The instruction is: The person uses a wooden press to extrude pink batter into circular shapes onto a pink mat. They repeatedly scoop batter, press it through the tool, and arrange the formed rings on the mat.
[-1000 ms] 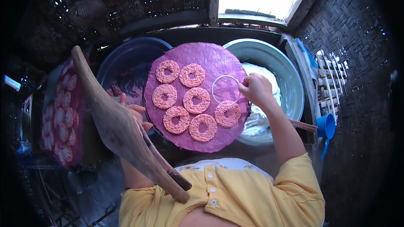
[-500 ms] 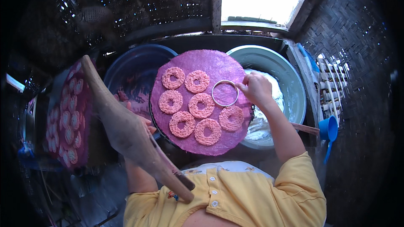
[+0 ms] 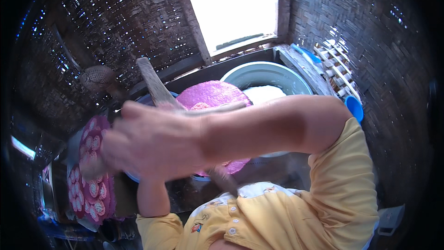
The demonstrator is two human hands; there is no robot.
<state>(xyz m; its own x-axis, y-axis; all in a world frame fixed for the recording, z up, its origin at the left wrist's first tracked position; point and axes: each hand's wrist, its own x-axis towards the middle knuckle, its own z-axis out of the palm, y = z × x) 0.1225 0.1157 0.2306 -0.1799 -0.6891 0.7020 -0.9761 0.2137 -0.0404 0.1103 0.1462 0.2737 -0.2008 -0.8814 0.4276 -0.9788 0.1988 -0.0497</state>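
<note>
My right hand (image 3: 152,146) sweeps across close to the camera, blurred, with the forearm reaching from right to left. I cannot tell whether it holds anything. It covers most of the round pink mat (image 3: 210,95), so the pink rings on it are hidden. A long wooden paddle (image 3: 155,85) slants from upper left down toward my chest, passing behind the arm. My left forearm (image 3: 151,199) rises from the lower edge, but the left hand itself is hidden behind the right hand.
A grey-blue basin (image 3: 266,71) with white dough (image 3: 263,93) stands behind the mat. At the left lies another pink mat (image 3: 95,176) with several rings. A blue cup (image 3: 355,107) is at the right. Woven walls, a hanging strainer (image 3: 97,78) and a bright window (image 3: 231,4) surround the spot.
My right hand has left the metal ring on the mat and swung up and leftward across the view. The camera has tilted upward, showing more wall and window.
</note>
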